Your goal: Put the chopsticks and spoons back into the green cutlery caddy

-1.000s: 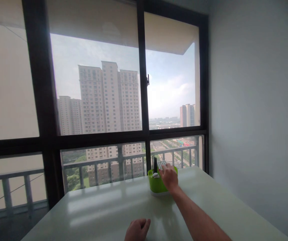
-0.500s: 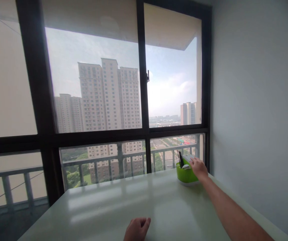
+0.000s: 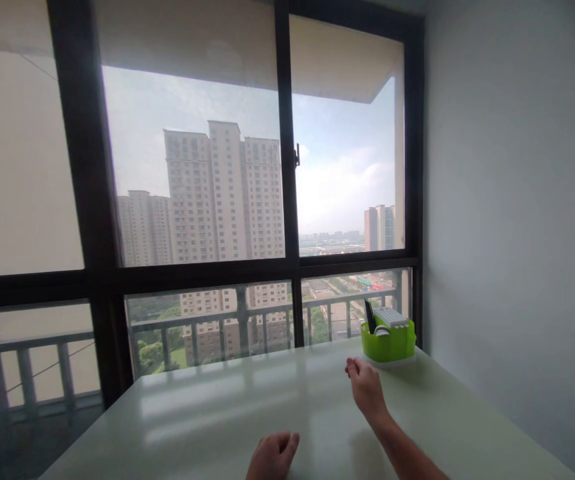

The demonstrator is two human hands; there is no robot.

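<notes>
On the pale table, a bright green basket (image 3: 389,345) stands near the far right corner, on a white base. Inside it are a white ridged block (image 3: 391,318), a dark upright item (image 3: 370,316) and a white rounded piece (image 3: 381,331). My right hand (image 3: 366,387) is closed, a little in front and to the left of the basket, apart from it; nothing shows in its fingers. At the bottom edge, my left hand (image 3: 272,457) rests closed near the tabletop, thumb toward the right, with no object visible in it.
The glossy tabletop (image 3: 207,413) reaches back to a dark-framed window (image 3: 207,272). A pale wall (image 3: 512,220) rises along the right side. Beyond the glass are a balcony railing (image 3: 222,327) and tall buildings (image 3: 222,193).
My right hand has left the basket and white block and come back toward me and to the left. The basket now shows in full. My left hand is about where it was.
</notes>
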